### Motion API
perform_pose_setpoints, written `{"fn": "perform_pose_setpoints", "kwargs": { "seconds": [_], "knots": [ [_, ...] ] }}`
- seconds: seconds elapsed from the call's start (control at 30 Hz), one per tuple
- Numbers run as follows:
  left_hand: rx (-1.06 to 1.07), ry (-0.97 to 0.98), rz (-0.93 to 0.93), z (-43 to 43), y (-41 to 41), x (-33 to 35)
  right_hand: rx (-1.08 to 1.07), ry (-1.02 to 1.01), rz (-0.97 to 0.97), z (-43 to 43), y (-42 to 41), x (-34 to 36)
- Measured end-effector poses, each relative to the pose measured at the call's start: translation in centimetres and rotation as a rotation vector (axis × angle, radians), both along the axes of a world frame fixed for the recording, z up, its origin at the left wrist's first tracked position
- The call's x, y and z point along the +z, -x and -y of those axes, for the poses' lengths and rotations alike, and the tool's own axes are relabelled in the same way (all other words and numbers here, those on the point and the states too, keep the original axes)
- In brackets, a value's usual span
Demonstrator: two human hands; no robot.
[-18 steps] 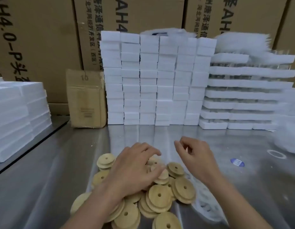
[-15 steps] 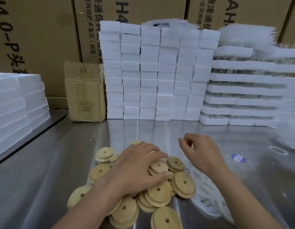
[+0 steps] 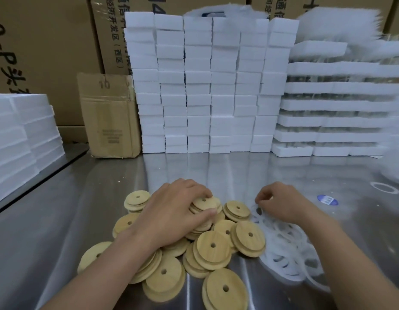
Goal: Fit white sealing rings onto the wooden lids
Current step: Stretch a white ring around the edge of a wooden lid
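Lower centre: a pile of wooden lids [image 3: 212,247] on a steel table [image 3: 59,220], the left hand [image 3: 171,218] curled around the topmost one. Just right, a heap of white rings [image 3: 288,249]; the right hand [image 3: 283,204] pinches its fingertips there, hold unclear. Top: stacked foam blocks [image 3: 207,86]

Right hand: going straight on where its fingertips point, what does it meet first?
Probably the pile of white sealing rings: the right hand has its curled fingertips aimed down-left at the pile's far edge. Whether they already touch is unclear.
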State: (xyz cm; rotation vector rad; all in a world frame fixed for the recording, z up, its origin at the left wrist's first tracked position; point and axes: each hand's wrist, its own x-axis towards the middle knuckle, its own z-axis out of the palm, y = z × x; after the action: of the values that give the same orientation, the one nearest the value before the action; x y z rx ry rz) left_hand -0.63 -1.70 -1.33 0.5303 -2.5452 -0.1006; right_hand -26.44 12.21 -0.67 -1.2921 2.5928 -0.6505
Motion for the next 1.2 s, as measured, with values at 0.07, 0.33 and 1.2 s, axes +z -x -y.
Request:
{"fn": "perform_pose_setpoints", "kwargs": {
  "seconds": [0.07, 0.33, 1.2],
  "knots": [
    [0.008, -0.061, -0.067, 0.3, 0.0, -0.2, 0.004, 0.002, -0.017, 0.3, 0.1, -0.5],
    [0.001, -0.266, -0.221, 0.9, 0.1, -0.4, -0.016, 0.023, -0.091, 1.1, 0.6, -1.5],
    [-0.147, -0.930, -0.532, 3.7, -0.2, -1.0, 0.205, 1.014, 0.300, 8.1, -12.2, -0.8]
  ]
}}
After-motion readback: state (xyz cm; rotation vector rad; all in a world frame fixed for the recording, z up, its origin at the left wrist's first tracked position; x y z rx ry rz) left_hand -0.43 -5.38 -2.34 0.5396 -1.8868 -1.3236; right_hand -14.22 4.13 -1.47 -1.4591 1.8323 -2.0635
